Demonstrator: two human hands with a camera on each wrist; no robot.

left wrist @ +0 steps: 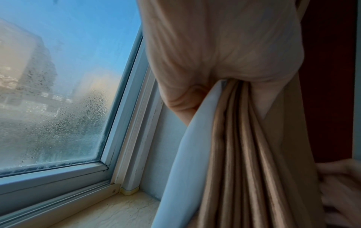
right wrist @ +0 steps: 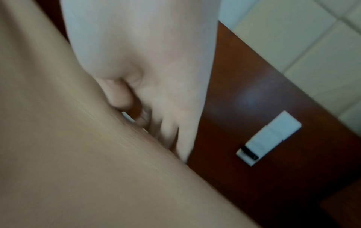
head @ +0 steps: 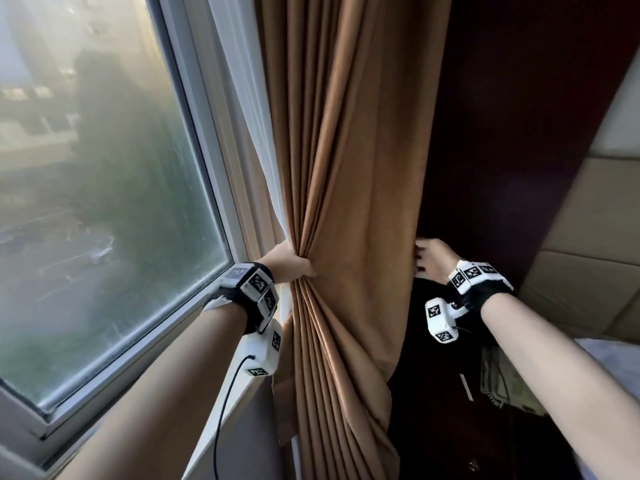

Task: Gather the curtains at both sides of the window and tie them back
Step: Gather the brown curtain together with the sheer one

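A brown curtain (head: 346, 168) with a white lining (head: 242, 98) hangs at the right side of the window (head: 104, 168). My left hand (head: 294, 263) grips the curtain from its window side and bunches it into tight pleats at sill height. In the left wrist view the hand (left wrist: 224, 46) squeezes the brown folds (left wrist: 244, 154) and the lining (left wrist: 185, 154) together. My right hand (head: 429, 254) is at the curtain's right edge, its fingers touching the cloth and slipping behind it. The right wrist view is blurred: fingers (right wrist: 156, 92) lie along the curtain (right wrist: 78, 154).
A dark wood wall panel (head: 519, 133) stands right behind the curtain, with a small white fitting (right wrist: 269, 138) on it. Beige padded panels (head: 588, 271) are further right. A telephone (head: 502, 379) sits on dark furniture below. The pale windowsill (left wrist: 117, 212) runs under the window.
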